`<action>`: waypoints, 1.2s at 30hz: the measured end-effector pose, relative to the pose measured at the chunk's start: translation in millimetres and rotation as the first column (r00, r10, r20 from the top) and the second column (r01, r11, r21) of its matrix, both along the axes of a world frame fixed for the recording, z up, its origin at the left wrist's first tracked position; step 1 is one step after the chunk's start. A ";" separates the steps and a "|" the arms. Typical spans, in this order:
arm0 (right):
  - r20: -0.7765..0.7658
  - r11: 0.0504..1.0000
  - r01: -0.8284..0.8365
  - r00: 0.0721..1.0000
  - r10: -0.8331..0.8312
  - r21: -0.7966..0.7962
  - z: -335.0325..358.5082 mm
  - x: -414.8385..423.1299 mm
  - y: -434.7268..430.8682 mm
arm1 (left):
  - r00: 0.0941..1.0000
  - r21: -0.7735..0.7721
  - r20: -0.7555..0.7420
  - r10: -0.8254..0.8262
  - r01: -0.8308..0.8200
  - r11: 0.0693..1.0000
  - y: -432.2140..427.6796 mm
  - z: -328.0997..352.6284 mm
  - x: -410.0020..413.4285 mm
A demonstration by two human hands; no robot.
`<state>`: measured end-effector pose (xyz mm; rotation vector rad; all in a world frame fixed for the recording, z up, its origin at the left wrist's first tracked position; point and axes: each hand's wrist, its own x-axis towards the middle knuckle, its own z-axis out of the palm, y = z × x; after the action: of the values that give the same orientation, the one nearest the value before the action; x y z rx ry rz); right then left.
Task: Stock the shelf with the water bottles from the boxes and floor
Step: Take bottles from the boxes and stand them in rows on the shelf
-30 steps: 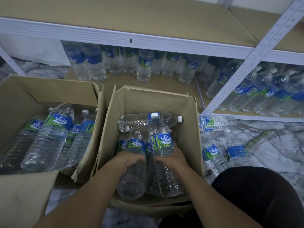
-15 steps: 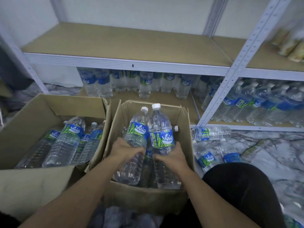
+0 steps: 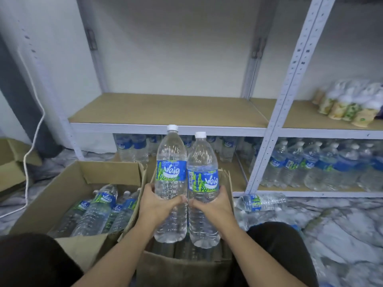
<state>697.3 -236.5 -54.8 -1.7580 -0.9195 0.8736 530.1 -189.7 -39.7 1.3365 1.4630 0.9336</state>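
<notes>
White wall and pale metal racking face us, with a marbled floor [image 3: 342,235] below. At far left a white cord [image 3: 26,162] trails down past the open left box [image 3: 62,189], where boxed bottles [image 3: 97,208] lie on their sides, caps pointing away from us. Next comes our left hand [image 3: 157,206], fingers curled round the waist of the left bottle [image 3: 171,183]. Just beside it, about touching, stands the right bottle [image 3: 204,189], gripped the same way by our right hand [image 3: 214,204]. Both bottles are held clear above the middle box [image 3: 182,272], upright, long axes vertical, caps up.

What the next move turns on, we judge, is the bare shelf board [image 3: 165,108]. It lies ahead of and above our hands, its white front rail [image 3: 145,127] level with the caps in this view, the left cap sitting a touch higher. Neither hand looks nearer to it, so both bottles would have to rise and go forward together, bases clearing that rail.

Further right, a floor bottle [image 3: 261,201] lies on its side, the lower tier's stocked bottles [image 3: 310,164] stand in rows, and snack packs [image 3: 350,108] occupy the neighbouring shelf.
</notes>
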 end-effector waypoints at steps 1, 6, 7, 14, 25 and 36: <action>-0.004 1.000 0.002 1.000 -0.002 0.031 9.8 0.5 -1.3 | 1.000 0.014 0.014 0.010 -0.010 1.000 -1.1 8.0 1.5; 0.051 0.988 0.012 0.998 -0.020 0.153 57.3 4.9 -0.9 | 0.999 0.105 0.029 -0.020 0.017 0.994 2.0 45.5 9.2; 0.070 0.985 0.019 0.997 -0.032 0.173 65.5 6.2 0.1 | 0.999 0.119 0.040 -0.032 0.028 0.993 3.3 52.9 11.0; 0.102 0.967 0.058 0.991 -0.085 0.250 114.7 19.3 13.5 | 0.992 0.199 0.036 -0.123 0.114 0.973 20.6 93.1 17.6; 0.147 0.928 0.063 0.981 -0.125 0.367 160.6 25.6 57.4 | 0.974 0.399 0.085 -0.209 0.159 0.903 77.0 137.9 31.4; 0.162 0.886 0.108 0.966 -0.200 0.450 191.9 84.5 159.6 | 0.959 0.498 0.176 -0.221 0.107 0.860 189.3 171.3 103.1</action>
<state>781.9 -76.9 137.2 -1.5129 -1.0017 0.3448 633.2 -0.5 131.6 1.6206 0.9481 1.3493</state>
